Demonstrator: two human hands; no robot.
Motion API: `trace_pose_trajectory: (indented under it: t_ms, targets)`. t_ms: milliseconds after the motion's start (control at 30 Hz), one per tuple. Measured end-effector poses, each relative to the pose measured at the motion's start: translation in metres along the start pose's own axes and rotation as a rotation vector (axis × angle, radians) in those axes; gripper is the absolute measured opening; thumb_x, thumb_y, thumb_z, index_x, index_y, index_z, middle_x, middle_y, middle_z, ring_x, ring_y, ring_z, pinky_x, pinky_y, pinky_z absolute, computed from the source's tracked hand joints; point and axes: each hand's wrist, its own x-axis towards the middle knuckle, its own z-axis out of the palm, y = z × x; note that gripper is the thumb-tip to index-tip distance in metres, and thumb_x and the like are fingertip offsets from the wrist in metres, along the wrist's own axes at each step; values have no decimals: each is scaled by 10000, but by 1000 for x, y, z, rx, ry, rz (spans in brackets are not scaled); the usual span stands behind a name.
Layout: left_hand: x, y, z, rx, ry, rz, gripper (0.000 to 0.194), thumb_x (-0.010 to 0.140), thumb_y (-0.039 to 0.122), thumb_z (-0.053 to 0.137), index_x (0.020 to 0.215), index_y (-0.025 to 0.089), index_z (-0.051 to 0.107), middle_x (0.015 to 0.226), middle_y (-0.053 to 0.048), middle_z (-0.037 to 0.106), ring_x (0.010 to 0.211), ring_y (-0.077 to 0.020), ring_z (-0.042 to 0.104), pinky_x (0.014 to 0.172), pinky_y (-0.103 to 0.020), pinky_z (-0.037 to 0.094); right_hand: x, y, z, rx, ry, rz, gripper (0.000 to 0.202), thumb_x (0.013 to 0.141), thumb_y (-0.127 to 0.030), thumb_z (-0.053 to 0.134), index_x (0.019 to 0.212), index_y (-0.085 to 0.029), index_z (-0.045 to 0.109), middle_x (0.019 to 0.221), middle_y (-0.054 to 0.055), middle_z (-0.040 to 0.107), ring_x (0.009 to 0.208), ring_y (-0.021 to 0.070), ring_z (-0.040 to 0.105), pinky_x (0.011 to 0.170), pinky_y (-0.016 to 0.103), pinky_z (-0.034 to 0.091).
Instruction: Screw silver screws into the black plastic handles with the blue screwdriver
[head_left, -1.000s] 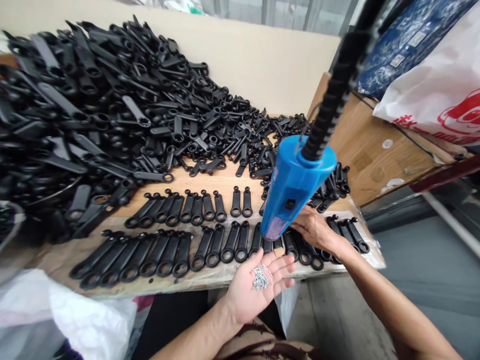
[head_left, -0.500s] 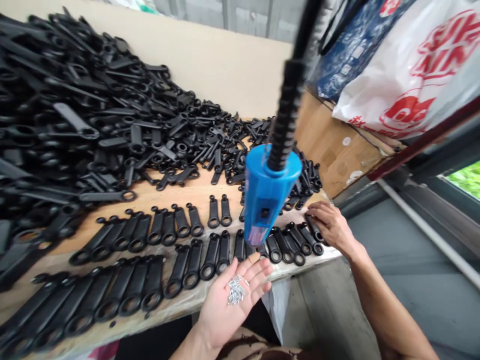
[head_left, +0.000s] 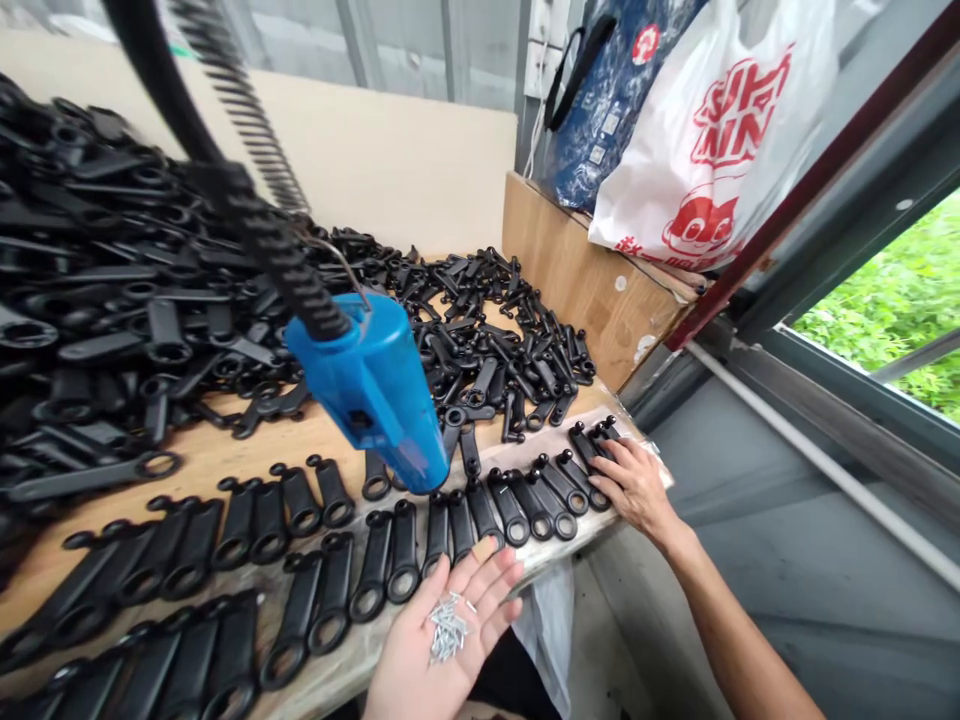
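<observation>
Both hands steady, blue tool (head_left: 375,390) swung leftward (tilted)

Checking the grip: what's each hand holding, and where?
Left hand cups small silver screws in its open palm. Right hand grips nothing, fingertips resting on black handles.

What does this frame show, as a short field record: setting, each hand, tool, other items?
setting: wooden workbench with black plastic handles laid in rows and heaped in a pile
left hand: open, palm up, cupping small silver screws
right hand: fingers resting on the handles at the row's right end
tool: blue hanging screwdriver on a black coiled cable, held by neither hand
other: white bag with red print, dark blue bag
</observation>
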Motion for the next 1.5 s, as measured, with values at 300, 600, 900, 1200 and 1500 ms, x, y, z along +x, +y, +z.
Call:
trace_pose_trajectory:
  t_ms: [300,600,900,1200,1500]
  targets:
    - [-2,0,4,54,22,16,345,864,312,438,1098,106,585,1188,-171,561,1099,-279,532,885,-431,455,11,11,4,10,1,49,196,854,-321,508,942,-213,646,1076,61,580,1048,247,450,821,377,393]
    - [-3,2,1,32,7,12,354,853,318,462,1114,107,575,1214,-167,543,1134,-290,501,914,-433,433,7,-5,-7,48,79,-38,189,861,-272,480,906,-212,654,1072,66,577,1097,258,436,894,416,365]
    - [-10,1,-5,-49,-60,-8,355,859,306,454,1121,97,572,1182,-159,568,1131,-289,501,916,-421,429,0,-34,-5,258,-12,-193,137,858,-276,509,867,-207,627,1014,49,601,1092,258,424,890,417,341]
    - [-10,4,-10,-90,-98,-11,346,867,294,439,1112,93,578,1167,-158,578,1135,-286,498,930,-422,417,-1,-41,-8,222,31,-216,160,870,-241,472,844,-183,618,958,55,612,1046,255,453,873,422,324]
    - [-10,6,-14,-95,-108,-12,362,870,295,431,1134,83,560,1172,-166,571,1164,-297,468,934,-414,412,-1,-39,-9,186,58,-211,138,850,-250,512,798,-167,609,914,52,624,1040,267,465,876,435,327]
